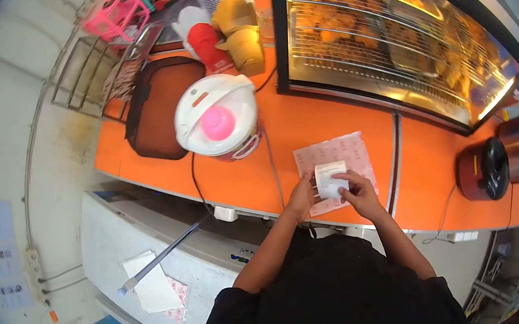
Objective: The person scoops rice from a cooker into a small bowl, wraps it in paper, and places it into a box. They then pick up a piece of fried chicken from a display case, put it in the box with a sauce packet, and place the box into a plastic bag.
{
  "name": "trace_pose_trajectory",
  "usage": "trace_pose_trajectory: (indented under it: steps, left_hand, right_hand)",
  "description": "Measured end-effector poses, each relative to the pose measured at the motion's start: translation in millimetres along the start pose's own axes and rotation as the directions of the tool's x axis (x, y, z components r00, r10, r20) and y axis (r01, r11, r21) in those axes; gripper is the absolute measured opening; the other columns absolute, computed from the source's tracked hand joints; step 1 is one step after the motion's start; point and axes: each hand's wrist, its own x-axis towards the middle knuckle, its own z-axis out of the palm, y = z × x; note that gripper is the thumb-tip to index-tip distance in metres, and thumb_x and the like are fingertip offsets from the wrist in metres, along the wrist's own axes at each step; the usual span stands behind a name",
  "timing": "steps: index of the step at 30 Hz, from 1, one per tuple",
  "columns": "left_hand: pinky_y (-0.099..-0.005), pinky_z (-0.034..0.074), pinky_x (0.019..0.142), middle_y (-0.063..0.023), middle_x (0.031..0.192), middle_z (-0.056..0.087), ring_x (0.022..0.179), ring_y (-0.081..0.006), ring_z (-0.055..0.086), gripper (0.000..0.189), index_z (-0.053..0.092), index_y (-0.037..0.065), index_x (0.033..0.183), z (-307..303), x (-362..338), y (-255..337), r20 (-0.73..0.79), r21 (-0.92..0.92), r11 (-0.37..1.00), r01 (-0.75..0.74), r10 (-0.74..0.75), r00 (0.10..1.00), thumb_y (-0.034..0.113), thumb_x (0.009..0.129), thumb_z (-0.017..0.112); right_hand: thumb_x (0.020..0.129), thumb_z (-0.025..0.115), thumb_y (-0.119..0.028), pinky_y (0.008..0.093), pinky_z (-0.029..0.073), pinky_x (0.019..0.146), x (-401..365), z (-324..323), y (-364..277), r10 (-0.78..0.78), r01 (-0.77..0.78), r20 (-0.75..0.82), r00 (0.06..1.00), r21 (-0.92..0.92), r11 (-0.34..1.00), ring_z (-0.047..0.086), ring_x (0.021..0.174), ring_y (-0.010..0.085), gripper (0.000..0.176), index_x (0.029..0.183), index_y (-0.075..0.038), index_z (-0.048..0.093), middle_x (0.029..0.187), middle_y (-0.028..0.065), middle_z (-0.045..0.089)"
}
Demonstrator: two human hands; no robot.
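Between my two hands is a small white paper packet (332, 182) with lines of faint print. My left hand (303, 197) grips its left side, fingers mostly behind it. On the right side, my right hand (361, 193) pinches it, thumb and fingertips lying across the front. Under the packet, a sheet of pink-and-white printed wrapping paper (354, 149) lies on the orange counter (237, 188), close to its front edge.
A glass food warmer (371, 88) with fried food stands at the back right. Left of the hands sits a white rice cooker (217, 112) with a pink knob, beside a dark tray (164, 109). Dark red pots (480, 171) occupy the right end. Cables cross the counter.
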Motion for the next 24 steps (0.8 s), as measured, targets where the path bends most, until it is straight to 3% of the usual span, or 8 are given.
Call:
trace_pose_trajectory:
  steps: [5,6,9,11,13,17,23,24]
  left_hand:
    - [-0.0319,0.052,0.092,-0.0082,0.122,0.065,0.11,-0.015,0.064,0.035,0.056,0.002,0.131,-6,-30,16,-0.048,0.296,0.88,-0.372,0.403,0.914,0.017,0.1,0.064]
    - [-0.0332,0.053,0.091,-0.0106,0.12,0.067,0.109,-0.017,0.065,0.034,0.056,-0.001,0.129,-11,-35,19,-0.064,0.38,0.8,-0.464,0.524,0.85,0.015,0.099,0.064]
    - [-0.0347,0.053,0.09,-0.0125,0.116,0.068,0.107,-0.0196,0.067,0.034,0.056,-0.004,0.127,-32,-50,39,-0.075,0.702,0.508,-0.5,0.751,0.657,0.013,0.098,0.064]
    - [-0.0358,0.053,0.09,-0.0149,0.113,0.069,0.107,-0.0221,0.067,0.034,0.056,-0.005,0.126,-46,-50,46,-0.095,0.689,0.505,-0.52,0.774,0.626,0.01,0.097,0.064]
    - [-0.0357,0.054,0.089,-0.0169,0.115,0.069,0.107,-0.0242,0.068,0.038,0.053,-0.004,0.129,-85,-28,39,-0.143,0.803,0.482,-0.35,0.726,0.673,0.007,0.095,0.066]
    - [-0.0362,0.054,0.087,-0.0191,0.114,0.069,0.105,-0.0272,0.069,0.046,0.049,-0.001,0.135,-110,-1,27,-0.064,0.833,0.401,-0.381,0.754,0.654,0.005,0.093,0.066]
    - [-0.0378,0.054,0.086,-0.0202,0.11,0.068,0.103,-0.0305,0.069,0.044,0.052,0.004,0.135,-70,-60,64,-0.154,0.838,0.366,-0.404,0.87,0.469,0.001,0.093,0.06]
    - [-0.0382,0.053,0.087,-0.0202,0.109,0.068,0.104,-0.0311,0.068,0.037,0.057,0.002,0.128,-77,-70,75,-0.069,0.906,0.202,-0.372,0.937,0.343,0.0,0.092,0.059]
  right_hand:
    - [0.093,0.062,0.002,0.0248,0.053,0.074,51,35,1,0.064,-0.073,0.304,0.95,0.018,0.997,0.062,0.092,0.0127,0.033,0.125,-0.001,0.064,0.12,0.0083,0.057]
    - [0.091,0.067,-0.008,0.031,0.055,0.079,68,36,-27,0.089,0.045,0.391,0.916,-0.321,0.946,0.064,0.096,0.0188,0.036,0.126,0.001,0.062,0.126,0.0128,0.057]
    - [0.087,0.073,-0.012,0.0371,0.055,0.088,125,43,-44,0.007,0.2,0.293,0.956,-0.669,0.716,0.063,0.105,0.0284,0.047,0.129,0.0,0.057,0.131,0.0162,0.054]
    - [0.086,0.076,-0.018,0.0438,0.05,0.099,166,71,-64,-0.255,0.407,0.318,0.913,-0.725,0.555,0.056,0.12,0.0375,0.054,0.132,-0.002,0.054,0.134,0.0203,0.052]
    - [0.085,0.077,-0.021,0.0453,0.044,0.106,201,114,-93,-0.318,0.555,0.462,0.828,-0.598,0.578,0.051,0.127,0.0393,0.056,0.134,-0.004,0.054,0.136,0.0209,0.05]
    - [0.081,0.077,-0.033,0.0498,0.043,0.103,248,183,-88,-0.387,0.646,0.531,0.754,-0.706,0.29,0.05,0.127,0.0387,0.069,0.14,-0.009,0.051,0.144,0.0215,0.045]
    - [0.076,0.077,-0.035,0.0528,0.042,0.101,241,219,-95,-0.437,0.714,0.588,0.681,-0.666,0.216,0.047,0.131,0.0376,0.072,0.142,-0.019,0.052,0.151,0.0186,0.04]
    - [0.076,0.076,-0.033,0.0531,0.041,0.101,239,222,-95,-0.432,0.78,0.673,0.6,-0.612,0.131,0.046,0.132,0.0362,0.071,0.142,-0.022,0.052,0.152,0.0167,0.041]
